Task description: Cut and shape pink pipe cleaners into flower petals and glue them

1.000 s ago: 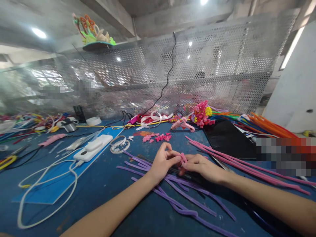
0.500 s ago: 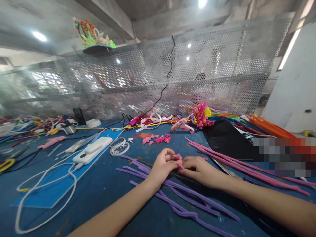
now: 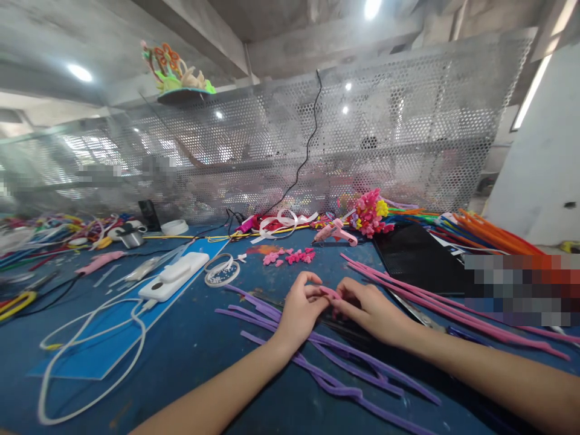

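Between my two hands is a small piece of pink pipe cleaner (image 3: 331, 293), pinched at both sides. My left hand (image 3: 302, 309) grips it with thumb and forefinger. From the other side, my right hand (image 3: 369, 309) closes its fingertips on the same piece, partly hiding it. Several purple pipe cleaners (image 3: 338, 386) lie on the table under and in front of my hands. Long pink pipe cleaners (image 3: 435, 296) stretch out to the right. Beyond my hands sits a small group of pink pipe-cleaner flowers (image 3: 290, 256).
A pink glue gun (image 3: 335, 232) and a pink-and-yellow flower bunch (image 3: 372, 212) stand at the back. Left are a white power bank (image 3: 174, 277) with a looped cable and a blue board (image 3: 113, 338). Scissors (image 3: 421, 315) lie beside a black panel (image 3: 417, 257). A perforated metal screen (image 3: 272, 145) rises behind.
The pink piece has turned between my fingers, from upright to lying more sideways. My right hand's fingers have closed in over it. The view has shifted slightly.
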The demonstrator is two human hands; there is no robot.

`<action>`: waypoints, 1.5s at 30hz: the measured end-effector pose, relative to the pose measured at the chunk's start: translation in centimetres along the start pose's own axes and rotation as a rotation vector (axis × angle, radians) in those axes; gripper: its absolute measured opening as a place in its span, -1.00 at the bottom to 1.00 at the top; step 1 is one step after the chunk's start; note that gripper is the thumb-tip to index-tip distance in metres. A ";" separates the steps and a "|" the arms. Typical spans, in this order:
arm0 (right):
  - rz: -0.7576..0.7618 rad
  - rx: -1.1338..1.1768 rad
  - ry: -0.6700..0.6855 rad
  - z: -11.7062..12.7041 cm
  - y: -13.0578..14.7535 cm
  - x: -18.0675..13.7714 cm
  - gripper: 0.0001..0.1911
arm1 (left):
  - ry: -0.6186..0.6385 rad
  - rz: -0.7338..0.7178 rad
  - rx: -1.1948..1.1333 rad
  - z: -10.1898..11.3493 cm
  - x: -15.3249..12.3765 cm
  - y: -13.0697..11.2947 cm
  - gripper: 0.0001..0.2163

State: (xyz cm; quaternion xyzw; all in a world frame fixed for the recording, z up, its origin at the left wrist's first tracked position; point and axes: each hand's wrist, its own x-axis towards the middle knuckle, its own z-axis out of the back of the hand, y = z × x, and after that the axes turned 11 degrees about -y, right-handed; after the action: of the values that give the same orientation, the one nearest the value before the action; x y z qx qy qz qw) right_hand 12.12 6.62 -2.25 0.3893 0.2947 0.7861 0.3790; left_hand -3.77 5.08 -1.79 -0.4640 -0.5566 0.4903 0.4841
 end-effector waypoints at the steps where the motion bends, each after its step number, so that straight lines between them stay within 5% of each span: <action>1: -0.014 0.009 -0.007 0.0 0.0 0.0 -0.77 | 0.005 -0.038 0.041 0.0 -0.1 -0.1 -0.73; 10: 0.002 0.013 -0.025 0.2 -0.1 -0.1 -0.72 | 0.048 -0.366 0.465 -0.1 -1.7 -1.0 -0.86; 16: -0.272 0.538 0.075 -0.3 -1.0 1.0 -0.62 | 0.133 0.013 -0.007 -0.1 -0.3 -0.1 -0.76; 22: -0.322 0.521 -0.005 -0.3 -1.3 1.3 -0.58 | 0.037 0.229 -0.240 0.0 0.4 0.1 -0.79; 26: -0.211 0.431 -0.006 -0.1 -0.8 1.0 -0.57 | -0.097 0.158 -0.169 0.1 0.6 -0.3 -0.86; 30: -0.170 0.337 0.044 0.1 -0.7 0.7 -0.56 | -0.091 0.024 0.046 0.0 0.2 -0.4 -0.89; 41: -0.411 0.448 0.125 0.1 -0.6 0.7 -0.56 | 0.056 -0.167 0.271 -0.1 -0.6 -0.4 -0.88; 45: -0.476 0.560 0.059 0.1 -0.9 0.9 -0.57 | 0.064 -0.185 0.286 0.0 -0.5 -0.5 -0.90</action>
State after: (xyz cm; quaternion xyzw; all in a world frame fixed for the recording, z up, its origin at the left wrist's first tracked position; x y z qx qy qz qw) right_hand 12.16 7.85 -2.52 0.3755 0.5918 0.5755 0.4213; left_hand -3.75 4.53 -1.37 -0.3526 -0.5055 0.5029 0.6059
